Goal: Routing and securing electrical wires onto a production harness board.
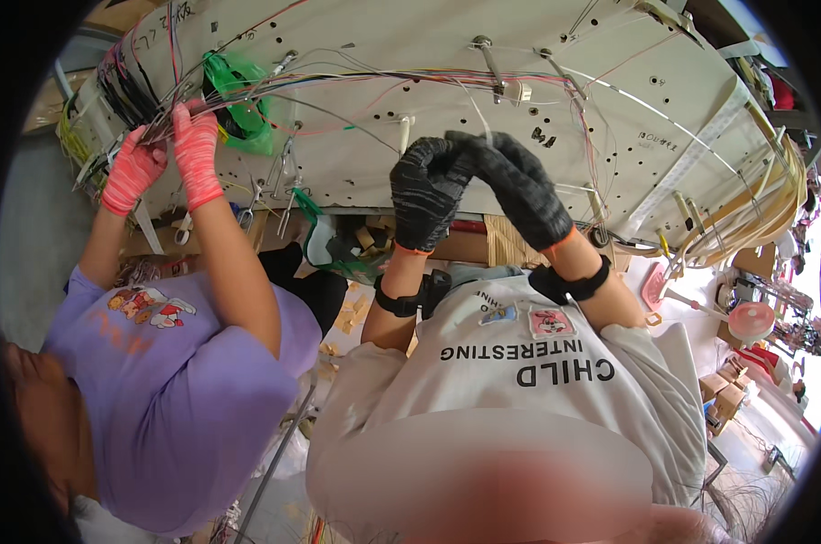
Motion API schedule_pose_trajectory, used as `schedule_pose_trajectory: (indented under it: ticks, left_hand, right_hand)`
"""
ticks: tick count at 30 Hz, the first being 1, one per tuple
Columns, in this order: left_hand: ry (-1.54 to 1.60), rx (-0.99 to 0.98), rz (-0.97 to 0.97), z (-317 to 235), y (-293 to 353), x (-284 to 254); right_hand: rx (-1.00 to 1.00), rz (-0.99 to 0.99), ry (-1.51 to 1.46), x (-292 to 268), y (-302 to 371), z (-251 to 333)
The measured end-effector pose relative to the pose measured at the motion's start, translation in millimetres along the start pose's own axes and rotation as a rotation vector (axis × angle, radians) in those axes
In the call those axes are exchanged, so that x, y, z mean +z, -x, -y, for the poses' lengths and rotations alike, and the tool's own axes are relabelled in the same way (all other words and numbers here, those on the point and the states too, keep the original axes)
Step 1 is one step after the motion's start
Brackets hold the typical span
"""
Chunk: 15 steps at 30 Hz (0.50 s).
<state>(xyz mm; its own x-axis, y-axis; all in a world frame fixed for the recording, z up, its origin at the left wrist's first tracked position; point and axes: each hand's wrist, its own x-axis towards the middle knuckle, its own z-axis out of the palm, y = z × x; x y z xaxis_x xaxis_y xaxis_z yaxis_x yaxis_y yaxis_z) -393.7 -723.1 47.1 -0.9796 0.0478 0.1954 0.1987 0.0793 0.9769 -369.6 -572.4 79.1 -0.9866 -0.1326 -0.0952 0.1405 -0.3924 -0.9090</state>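
Note:
My left hand [429, 190], in a dark grey knit glove, is closed in a pinch in front of the board. My right hand [522, 189], gloved alike, meets it at the fingertips. A thin white strip [473, 107] rises from the fingers of my right hand toward the wire bundle. What my left fingers pinch is hidden. Just beyond my hands, the bundle of coloured wires [383, 75] runs along the pale wiring board [338, 163], held by metal posts [490, 68]. A white connector [519, 92] sits by the bundle.
To my left, a person's pink-gloved hands [195, 154] hold dark wire ends beside a green plastic bag [252, 127]. A bin [329, 240] stands below the board's near edge. Cream-coloured wires [746, 213] hang at its right end. A pink fan [751, 322] stands at right.

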Motion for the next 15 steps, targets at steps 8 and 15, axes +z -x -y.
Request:
schedule_pose_trajectory:
  ticks: [8, 15]
  left_hand:
    - [1.028, -0.354, -0.158, 7.2, -34.7, 10.3]
    - [1.189, -0.389, -0.062, 10.7, -53.7, 17.5]
  right_hand:
    - [0.009, -0.169, 0.606, -9.4, 60.1, 65.3]
    - [-0.579, 0.041, 1.466, 27.3, -7.1, 136.4]
